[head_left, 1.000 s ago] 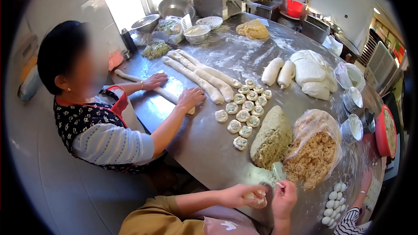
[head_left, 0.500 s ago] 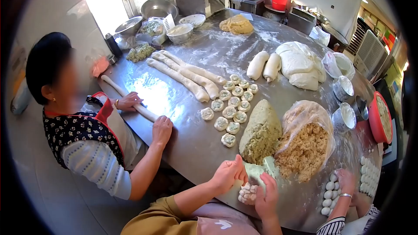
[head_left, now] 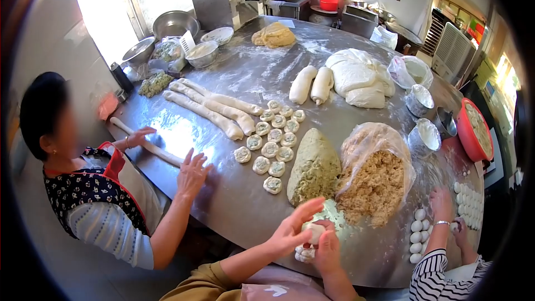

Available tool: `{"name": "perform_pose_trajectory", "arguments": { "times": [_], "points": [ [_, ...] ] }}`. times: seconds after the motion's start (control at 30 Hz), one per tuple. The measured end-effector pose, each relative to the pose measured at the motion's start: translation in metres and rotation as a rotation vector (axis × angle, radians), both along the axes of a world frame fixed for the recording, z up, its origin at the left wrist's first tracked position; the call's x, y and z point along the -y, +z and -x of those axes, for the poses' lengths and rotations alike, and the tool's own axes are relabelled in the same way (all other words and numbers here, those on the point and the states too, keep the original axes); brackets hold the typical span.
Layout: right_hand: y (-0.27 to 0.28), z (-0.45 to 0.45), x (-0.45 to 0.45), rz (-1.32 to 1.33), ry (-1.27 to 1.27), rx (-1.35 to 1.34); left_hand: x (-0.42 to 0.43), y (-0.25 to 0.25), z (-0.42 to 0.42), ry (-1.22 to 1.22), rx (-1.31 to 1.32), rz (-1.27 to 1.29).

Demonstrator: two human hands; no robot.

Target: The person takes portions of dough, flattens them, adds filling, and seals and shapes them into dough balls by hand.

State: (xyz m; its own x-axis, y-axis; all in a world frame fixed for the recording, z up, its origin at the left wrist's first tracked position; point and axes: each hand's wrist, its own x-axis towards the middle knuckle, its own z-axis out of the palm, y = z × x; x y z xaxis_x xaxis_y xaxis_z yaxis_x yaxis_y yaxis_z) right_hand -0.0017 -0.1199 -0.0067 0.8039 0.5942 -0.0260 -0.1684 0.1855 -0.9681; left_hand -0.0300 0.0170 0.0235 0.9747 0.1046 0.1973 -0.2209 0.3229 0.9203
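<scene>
My left hand [head_left: 291, 231] and my right hand [head_left: 329, 249] meet at the near table edge around a small white piece of dough [head_left: 316, 232]. The left thumb touches its side while the long fingers stretch over it. Fingers of the right hand curl round it from the right. Just below lies a cluster of small dough pieces [head_left: 304, 255], partly hidden by my hands. Beyond my fingers are a mound of greenish filling [head_left: 314, 170] and a plastic bag of brown crumbly filling [head_left: 379, 181]. Several filled dough rounds [head_left: 270, 149] sit further left.
A co-worker at left has both hands by a dough rope [head_left: 161, 153]. Another person's hands, at right, are near white dough balls [head_left: 416, 237]. Long dough strips [head_left: 209, 112], a big dough mass [head_left: 359, 78], metal cups [head_left: 423, 138] and a red basin [head_left: 465, 139] stand further off.
My hands have come together round a piece of dough; before, they were apart, the right one open. The left co-worker's nearer hand has lifted off the rope. The view has shifted slightly.
</scene>
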Motion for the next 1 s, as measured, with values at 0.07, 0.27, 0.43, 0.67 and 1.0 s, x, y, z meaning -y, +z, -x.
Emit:
{"name": "perform_pose_trajectory", "arguments": {
  "times": [0.07, 0.27, 0.43, 0.67, 1.0],
  "points": [
    [-0.008, 0.004, 0.003, 0.009, 0.108, 0.012, 0.005, -0.017, 0.009, -0.116, -0.12, 0.142],
    [0.012, 0.004, -0.01, 0.209, -0.161, 0.377, 0.017, -0.029, -0.003, 0.161, 0.075, -0.016],
    [0.019, 0.004, 0.006, -0.001, -0.009, -0.164, 0.015, 0.024, 0.007, -0.062, -0.14, 0.193],
    [-0.004, 0.009, 0.003, 0.094, -0.085, 0.218, 0.021, -0.031, 0.002, 0.017, -0.007, -0.007],
    [-0.009, 0.009, 0.02, -0.034, -0.027, -0.116, 0.03, -0.023, -0.001, -0.032, 0.019, -0.145]
  ]
}}
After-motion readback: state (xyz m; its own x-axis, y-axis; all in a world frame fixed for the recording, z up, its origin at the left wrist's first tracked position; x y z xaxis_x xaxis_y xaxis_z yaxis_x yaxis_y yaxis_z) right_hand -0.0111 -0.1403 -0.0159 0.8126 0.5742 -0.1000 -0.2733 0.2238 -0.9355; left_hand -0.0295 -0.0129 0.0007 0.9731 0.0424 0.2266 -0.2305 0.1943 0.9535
